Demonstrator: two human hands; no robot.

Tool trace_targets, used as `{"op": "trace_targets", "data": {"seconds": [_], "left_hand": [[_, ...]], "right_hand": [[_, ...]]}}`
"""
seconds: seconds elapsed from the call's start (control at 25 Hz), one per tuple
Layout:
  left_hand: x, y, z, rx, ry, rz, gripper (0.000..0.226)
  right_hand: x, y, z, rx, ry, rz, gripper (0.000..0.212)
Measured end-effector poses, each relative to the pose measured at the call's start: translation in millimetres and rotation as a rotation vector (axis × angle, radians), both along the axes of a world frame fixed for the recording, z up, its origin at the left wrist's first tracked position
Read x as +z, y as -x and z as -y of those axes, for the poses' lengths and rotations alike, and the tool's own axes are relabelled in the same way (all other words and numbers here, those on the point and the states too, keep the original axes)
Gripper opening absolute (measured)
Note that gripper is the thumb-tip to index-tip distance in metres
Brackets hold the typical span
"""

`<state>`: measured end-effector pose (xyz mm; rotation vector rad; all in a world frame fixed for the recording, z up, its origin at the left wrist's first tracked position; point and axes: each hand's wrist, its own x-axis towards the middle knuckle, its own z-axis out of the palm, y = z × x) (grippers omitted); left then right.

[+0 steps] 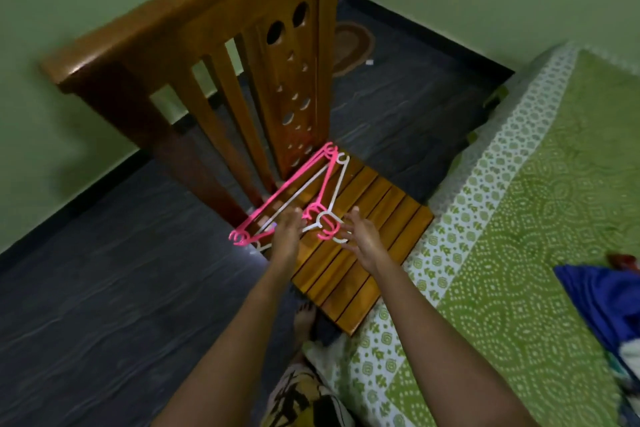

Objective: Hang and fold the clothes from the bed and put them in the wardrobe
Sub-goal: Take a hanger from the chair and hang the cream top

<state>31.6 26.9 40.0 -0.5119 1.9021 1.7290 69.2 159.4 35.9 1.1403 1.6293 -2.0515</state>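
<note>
A bundle of pink and white plastic hangers (pixel 298 191) lies on the slatted seat of a wooden chair (pixel 363 236), their hooks pointing toward me. My left hand (pixel 289 236) reaches over the hangers' lower bars with fingers extended, touching them. My right hand (pixel 360 236) hovers with spread fingers just right of the hooks, holding nothing. A blue garment (pixel 602 298) lies on the bed (pixel 519 253) at the right edge, partly cut off.
The chair's tall carved back (pixel 242 62) rises in front of me. The bed with its green patterned sheet adjoins the chair's right side. Dark floor (pixel 104 288) spreads to the left; a round mat (pixel 353 45) lies near the far wall. My foot (pixel 304 319) stands below the seat.
</note>
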Motion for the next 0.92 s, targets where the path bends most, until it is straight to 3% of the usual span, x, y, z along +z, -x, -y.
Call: {"op": "trace_targets", "data": {"seconds": [0.16,0.28,0.44,0.56,0.72,0.84,0.92], "left_hand": [[-55.9,42.6,-2.7,-0.244,0.225,0.061,0.038],[-86.8,57.8,-9.4,-0.450,0.289,0.003,0.031],[-114.4,74.1,-14.1,-0.561,0.312,-0.031,0.018],[-128.9,83.5,-15.2,-0.639,0.326,-0.044,0.023],[-142.4,87.8,-17.0,-0.695,0.363,-0.062,0.022],[-149.0,85.1,-18.4,-0.703,0.404,-0.079,0.025],[-146.0,85.1,-20.2,-0.700,0.432,-0.092,0.024]], "right_hand": [[-55.1,33.3,-6.5,-0.028,-0.108,0.221,0.048],[-89.8,50.2,-11.8,-0.041,-0.149,0.331,0.049],[-119.5,67.5,-15.0,-0.066,-0.171,0.431,0.052],[-134.9,70.9,-11.1,-0.123,-0.133,0.442,0.047],[-143.4,69.0,-9.0,-0.326,-0.124,0.456,0.014],[-127.0,70.1,-12.1,-0.428,-0.047,0.358,0.025],[-112.3,71.4,-12.1,-0.374,-0.046,0.298,0.013]]}}
